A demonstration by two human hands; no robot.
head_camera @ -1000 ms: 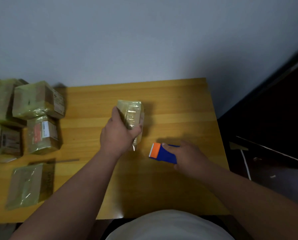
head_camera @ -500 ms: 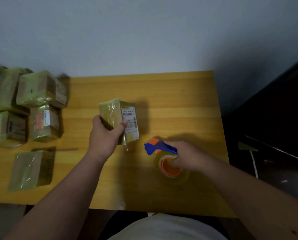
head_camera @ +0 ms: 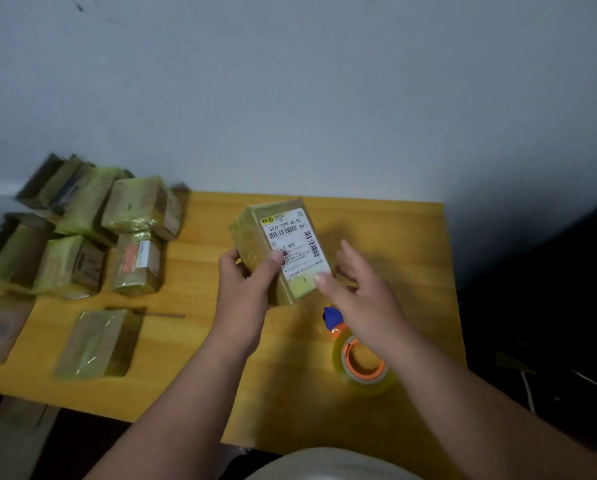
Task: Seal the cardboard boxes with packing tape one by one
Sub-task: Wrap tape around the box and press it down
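**A:** What are the fingers doing?

**B:** The left hand (head_camera: 245,285) grips a small taped cardboard box (head_camera: 255,251), thumb across its near face, the other fingers curled round the left side. The right hand (head_camera: 363,292) is spread and relaxed, holding nothing; its thumb tip touches the box's near right corner, just below the white shipping label (head_camera: 295,244).

**A:** Where is the box?

**B:** Between the two hands, tilted, above the middle of the yellow wooden table (head_camera: 394,237). Whether it touches the tabletop, I cannot tell.

**A:** And the tape?

**B:** A clear tape roll (head_camera: 363,365) on an orange and blue dispenser lies on the table, near and right of the box, partly under the right wrist.

**A:** Anything further out?

**B:** A cluster of wrapped boxes (head_camera: 82,230) at the far left, and one flat wrapped box (head_camera: 96,341) nearer.
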